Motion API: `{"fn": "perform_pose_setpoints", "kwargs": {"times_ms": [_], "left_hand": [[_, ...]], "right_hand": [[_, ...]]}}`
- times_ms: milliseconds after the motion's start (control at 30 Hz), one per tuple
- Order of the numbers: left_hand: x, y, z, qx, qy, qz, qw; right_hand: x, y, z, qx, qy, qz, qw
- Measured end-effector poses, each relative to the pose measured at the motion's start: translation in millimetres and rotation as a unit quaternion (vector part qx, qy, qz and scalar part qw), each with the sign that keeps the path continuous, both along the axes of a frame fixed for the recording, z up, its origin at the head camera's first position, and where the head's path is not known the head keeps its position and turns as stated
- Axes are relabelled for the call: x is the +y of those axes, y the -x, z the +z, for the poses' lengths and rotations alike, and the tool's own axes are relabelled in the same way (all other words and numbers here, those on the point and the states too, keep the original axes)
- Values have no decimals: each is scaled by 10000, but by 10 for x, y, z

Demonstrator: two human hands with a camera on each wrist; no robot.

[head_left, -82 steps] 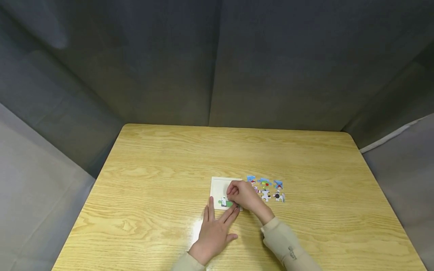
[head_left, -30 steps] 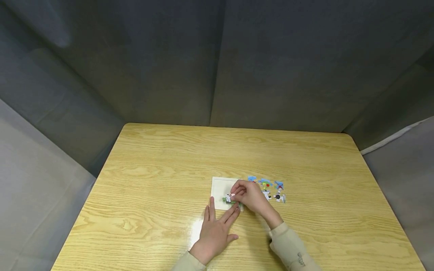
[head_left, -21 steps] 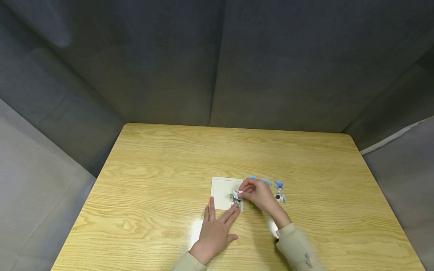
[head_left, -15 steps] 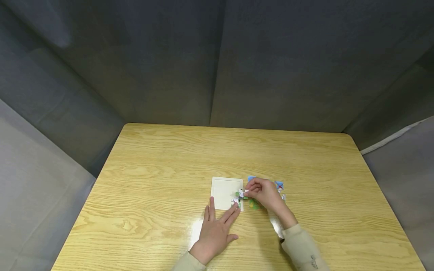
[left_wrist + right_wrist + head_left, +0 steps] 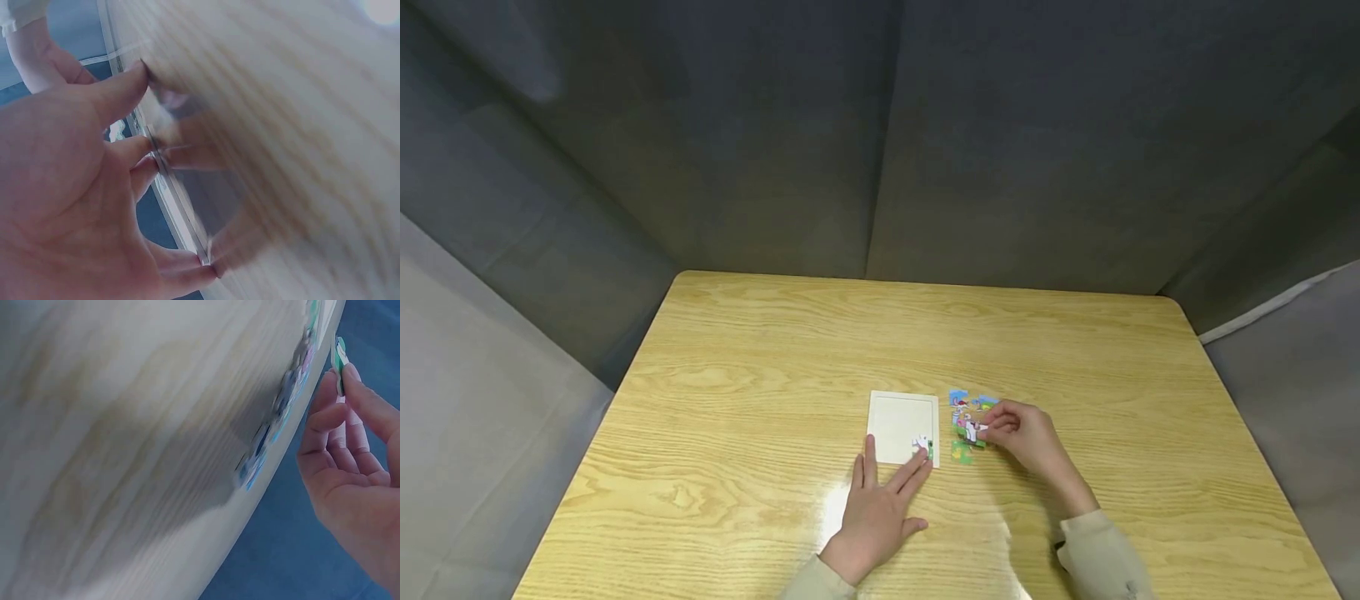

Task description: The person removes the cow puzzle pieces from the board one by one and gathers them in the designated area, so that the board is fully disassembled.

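In the head view, a shallow white puzzle tray point(image 5: 891, 421) lies on the table. A white and green jigsaw piece point(image 5: 921, 443) sits in its lower right corner, partly covered by fingers. My left hand point(image 5: 874, 518) has its fingers spread straight, the tips on the tray's near edge and on that piece; the left wrist view shows the palm point(image 5: 69, 175) close up. To the right of the tray, my right hand point(image 5: 1028, 435) pinches another jigsaw piece point(image 5: 972, 432) between thumb and fingers. The right wrist view shows this puzzle piece point(image 5: 340, 359) held up off the table.
Loose jigsaw pieces lie right of the tray, among them a blue one point(image 5: 957, 397) and a green and yellow one point(image 5: 961, 452). Others are hidden beneath the right hand. The wooden table point(image 5: 760, 358) has grey curtains point(image 5: 760, 167) behind it and at both sides.
My right hand has lifted the white and green jigsaw piece from the tray and carried it right, over the loose pieces. The left hand has stayed in place.
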State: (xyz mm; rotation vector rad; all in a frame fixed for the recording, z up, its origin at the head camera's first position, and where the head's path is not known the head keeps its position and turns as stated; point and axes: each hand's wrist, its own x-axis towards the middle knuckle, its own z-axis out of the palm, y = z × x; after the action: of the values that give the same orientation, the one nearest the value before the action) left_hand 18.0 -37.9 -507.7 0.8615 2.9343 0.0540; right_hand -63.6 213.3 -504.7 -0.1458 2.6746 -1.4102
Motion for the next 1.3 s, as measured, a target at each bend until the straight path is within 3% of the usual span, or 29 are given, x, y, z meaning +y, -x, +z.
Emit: {"fn": "perform_pose_setpoints", "kwargs": {"times_ms": [433, 767, 1300], "left_hand": [[-1, 11, 16, 48, -49, -51, 10000], [-7, 2, -23, 53, -45, -38, 10000], [-23, -8, -58, 224, -150, -51, 9996]], "right_hand": [[197, -176, -71, -29, -392, -59, 9992], [185, -226, -166, 370, -722, -21, 9967], [52, -202, -67, 748, -706, 164, 9946]]}}
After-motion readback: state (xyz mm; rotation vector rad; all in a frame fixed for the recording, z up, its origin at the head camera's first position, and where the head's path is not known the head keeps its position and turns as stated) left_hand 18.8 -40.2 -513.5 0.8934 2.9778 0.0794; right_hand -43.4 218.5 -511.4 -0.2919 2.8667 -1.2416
